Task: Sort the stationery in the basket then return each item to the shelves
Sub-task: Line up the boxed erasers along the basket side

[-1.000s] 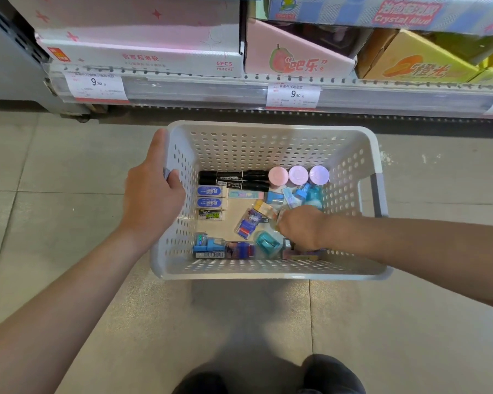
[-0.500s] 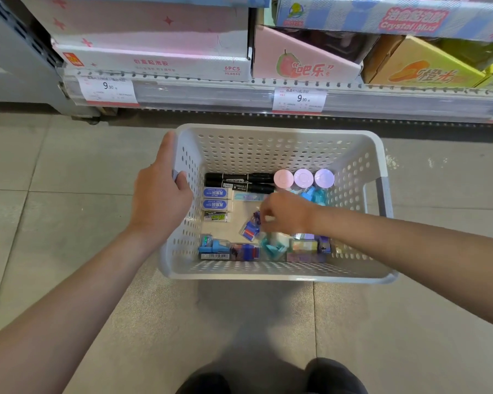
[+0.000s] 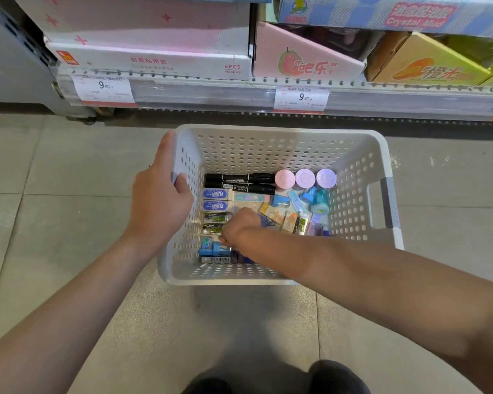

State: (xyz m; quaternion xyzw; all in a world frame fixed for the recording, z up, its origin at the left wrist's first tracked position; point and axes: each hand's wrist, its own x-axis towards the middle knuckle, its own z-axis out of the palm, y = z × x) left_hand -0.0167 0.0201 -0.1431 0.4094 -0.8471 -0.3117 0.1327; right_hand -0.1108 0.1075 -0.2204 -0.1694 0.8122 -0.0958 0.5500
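A white perforated basket [image 3: 282,129] stands on the floor tiles. My left hand [image 3: 160,200] grips its left rim. My right hand [image 3: 241,225] is down inside, fingers closed on a small green-labelled pack [image 3: 212,230], just below a matching pack [image 3: 215,216]. Along the back lie two black markers [image 3: 239,183] and three round pink and lilac lids [image 3: 305,178]. Two blue erasers [image 3: 215,200] sit at the left, a blue correction tape [image 3: 214,248] at the front left. Mixed small items [image 3: 293,214] are piled at the right; my forearm hides the front right.
A low shelf [image 3: 211,93] with price tags [image 3: 103,86] runs right behind the basket, holding a white and pink box [image 3: 154,61], a pink pear box [image 3: 305,61] and an orange box [image 3: 427,69]. My shoes [image 3: 336,376] are just before the basket.
My right hand moved from the right side of the basket leftward to the left column. A second green-labelled pack now lies below the first. The left hand kept its hold on the rim.
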